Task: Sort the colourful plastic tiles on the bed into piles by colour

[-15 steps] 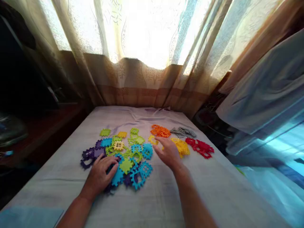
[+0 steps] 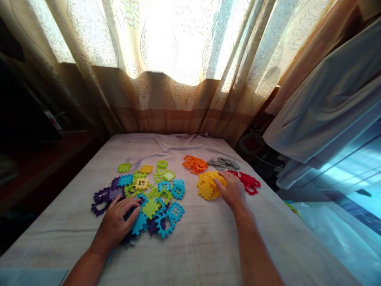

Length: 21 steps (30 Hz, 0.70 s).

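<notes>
Head view: pale cloth, with a patterned curtain behind it.
Left hand: at the near-left part of the mixed pile, fingers loosely bent; cannot tell whether they grip a piece.
Right hand: thumb and fingers at the right side of the yellow pieces; cannot tell whether any is grasped.
Mixed pile: mostly blue, green and purple toothed pieces, left of the yellow pieces.
Beyond the yellow pieces: orange pieces, grey pieces beside them.
Red pieces: just right of the right hand.
</notes>
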Tool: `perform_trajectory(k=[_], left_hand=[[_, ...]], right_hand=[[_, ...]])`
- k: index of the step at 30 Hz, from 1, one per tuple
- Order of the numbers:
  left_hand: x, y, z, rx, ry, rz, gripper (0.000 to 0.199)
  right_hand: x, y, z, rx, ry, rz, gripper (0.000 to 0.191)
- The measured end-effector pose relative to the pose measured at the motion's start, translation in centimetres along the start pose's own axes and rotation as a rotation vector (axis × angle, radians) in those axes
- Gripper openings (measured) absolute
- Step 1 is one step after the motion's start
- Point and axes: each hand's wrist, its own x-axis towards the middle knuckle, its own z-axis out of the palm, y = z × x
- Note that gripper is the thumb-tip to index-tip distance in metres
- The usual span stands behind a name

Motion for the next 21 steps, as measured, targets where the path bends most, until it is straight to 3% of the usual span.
perform_trajectory(k=[3,5,10,13,17,21], left_hand=[[0.1,0.5,-0.1,-0.001,-0.004,-0.015,0.024],[0.1,0.8,-0.2,-0.002,0.001,-0.032,0.024],[0.1,1.2,-0.4,-0.028,0.005,-0.051,0.022],[0.1,1.4,-0.5,-0.042,0.002,-0.054,0.021],[0.1,1.5,-0.6,-0.051,0.007,-0.057,0.02],[0.1,1.2,-0.5,-0.054,0.001,-0.051,0.02]], right_hand=[[0.1,-2.4,0.0,0.106,0.106,-0.078,0.032],[-0.1,-5.3,0.5,0.206,0.099,-0.176,0.03],[-0.6,-14.9,3.9,0.361,-0.217,-0.423,0.024],[-0.1,-19.1,6.2,0.342,-0.388,-0.516,0.031],[1.1,-22.0,8.0,0.244,-0.526,-0.598,0.047],[1.2,-23.0,8.1,0.159,-0.575,-0.629,0.04]])
